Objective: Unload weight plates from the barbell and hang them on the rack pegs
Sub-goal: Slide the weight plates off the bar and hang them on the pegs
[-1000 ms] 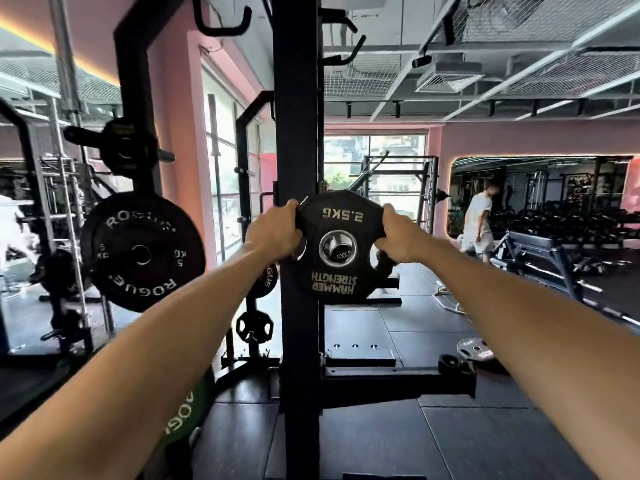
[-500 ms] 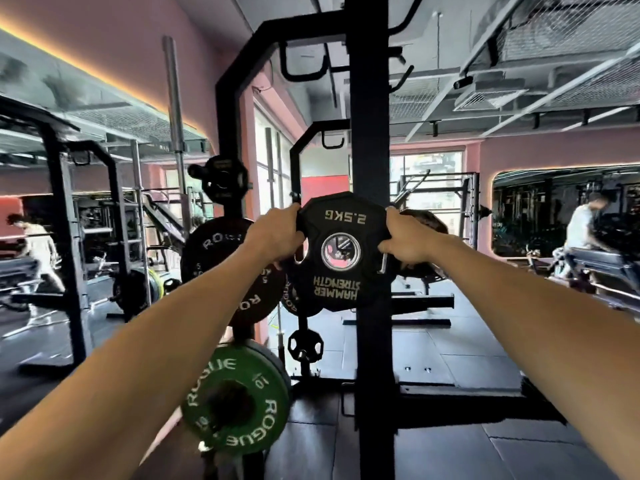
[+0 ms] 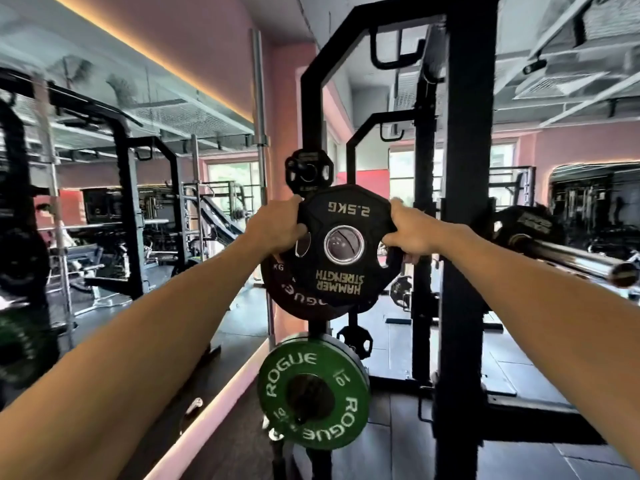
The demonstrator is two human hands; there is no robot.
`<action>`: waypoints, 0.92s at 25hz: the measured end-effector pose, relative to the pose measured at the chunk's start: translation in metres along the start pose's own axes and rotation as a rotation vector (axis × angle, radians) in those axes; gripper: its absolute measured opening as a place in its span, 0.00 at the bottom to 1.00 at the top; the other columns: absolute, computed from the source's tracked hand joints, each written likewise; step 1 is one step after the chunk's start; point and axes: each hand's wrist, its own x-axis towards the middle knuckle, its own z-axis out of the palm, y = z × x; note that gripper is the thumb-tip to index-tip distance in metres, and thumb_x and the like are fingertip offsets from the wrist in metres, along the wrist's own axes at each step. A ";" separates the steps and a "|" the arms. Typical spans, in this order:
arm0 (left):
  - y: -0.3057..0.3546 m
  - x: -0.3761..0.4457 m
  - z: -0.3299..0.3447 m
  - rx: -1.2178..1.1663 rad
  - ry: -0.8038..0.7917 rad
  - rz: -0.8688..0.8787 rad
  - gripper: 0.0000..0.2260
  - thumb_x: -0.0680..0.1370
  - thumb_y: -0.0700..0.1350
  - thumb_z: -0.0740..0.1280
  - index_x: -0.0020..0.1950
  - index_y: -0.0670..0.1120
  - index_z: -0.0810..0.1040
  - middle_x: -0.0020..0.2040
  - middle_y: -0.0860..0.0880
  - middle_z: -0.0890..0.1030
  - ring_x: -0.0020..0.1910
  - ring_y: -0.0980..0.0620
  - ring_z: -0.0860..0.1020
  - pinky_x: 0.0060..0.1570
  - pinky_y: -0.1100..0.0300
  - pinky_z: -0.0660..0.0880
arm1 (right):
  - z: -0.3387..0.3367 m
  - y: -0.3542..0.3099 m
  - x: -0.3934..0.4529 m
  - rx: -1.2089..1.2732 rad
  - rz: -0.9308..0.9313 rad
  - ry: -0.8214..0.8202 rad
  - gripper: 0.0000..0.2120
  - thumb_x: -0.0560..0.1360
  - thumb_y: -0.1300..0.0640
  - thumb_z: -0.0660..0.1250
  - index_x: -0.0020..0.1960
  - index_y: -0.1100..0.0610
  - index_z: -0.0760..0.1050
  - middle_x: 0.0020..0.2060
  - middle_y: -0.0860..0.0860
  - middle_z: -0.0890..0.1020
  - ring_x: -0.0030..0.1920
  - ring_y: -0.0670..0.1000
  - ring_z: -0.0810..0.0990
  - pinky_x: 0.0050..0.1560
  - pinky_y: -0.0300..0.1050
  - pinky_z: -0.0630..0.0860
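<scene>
I hold a small black 2.5 kg plate [image 3: 344, 244] at arm's length, its lettering upside down. My left hand [image 3: 277, 228] grips its left edge and my right hand [image 3: 410, 233] grips its right edge through a handle slot. Right behind it hangs a larger black Rogue plate [image 3: 294, 299] on the rack's rear upright [image 3: 311, 116]. Above sits another small black plate [image 3: 308, 171] on a peg. Below hangs a green 10 kg Rogue plate [image 3: 311, 389]. The bare chrome barbell sleeve [image 3: 568, 256] pokes in from the right.
The rack's thick front upright [image 3: 462, 237] stands just right of the held plate. A mirror wall [image 3: 121, 202] runs along the left, showing other racks. A small plate [image 3: 355, 341] hangs low on a farther rack. Dark rubber floor [image 3: 519, 368] lies beyond.
My view has swung left and closer to the rear upright. The held plate now overlaps the black Rogue plate, just below the small plate on the top peg. Both hands keep their grip.
</scene>
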 end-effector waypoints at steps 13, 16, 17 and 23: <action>-0.156 0.068 0.027 -0.095 -0.025 0.029 0.17 0.76 0.41 0.68 0.59 0.40 0.63 0.43 0.40 0.75 0.41 0.41 0.75 0.39 0.54 0.67 | 0.070 -0.064 0.152 -0.068 -0.039 -0.028 0.18 0.76 0.58 0.66 0.58 0.59 0.59 0.48 0.65 0.78 0.47 0.67 0.80 0.43 0.60 0.79; -0.177 0.098 0.029 -0.132 0.019 0.059 0.18 0.76 0.42 0.68 0.57 0.41 0.62 0.43 0.39 0.77 0.41 0.40 0.76 0.39 0.52 0.71 | 0.067 -0.070 0.183 -0.074 -0.023 -0.006 0.20 0.76 0.57 0.66 0.61 0.59 0.58 0.49 0.66 0.78 0.48 0.68 0.80 0.45 0.63 0.79; -0.182 0.109 0.031 -0.152 0.031 0.067 0.18 0.75 0.42 0.69 0.56 0.41 0.61 0.43 0.39 0.77 0.41 0.39 0.77 0.39 0.51 0.72 | 0.065 -0.071 0.192 -0.079 -0.016 0.002 0.19 0.76 0.57 0.66 0.60 0.59 0.58 0.48 0.65 0.78 0.46 0.66 0.80 0.42 0.61 0.80; -0.202 0.179 0.033 -0.175 0.125 0.172 0.18 0.74 0.43 0.69 0.54 0.43 0.60 0.39 0.43 0.74 0.38 0.41 0.74 0.34 0.54 0.65 | 0.043 -0.068 0.242 -0.035 0.040 0.067 0.17 0.76 0.60 0.66 0.57 0.59 0.59 0.39 0.57 0.72 0.33 0.55 0.74 0.27 0.46 0.74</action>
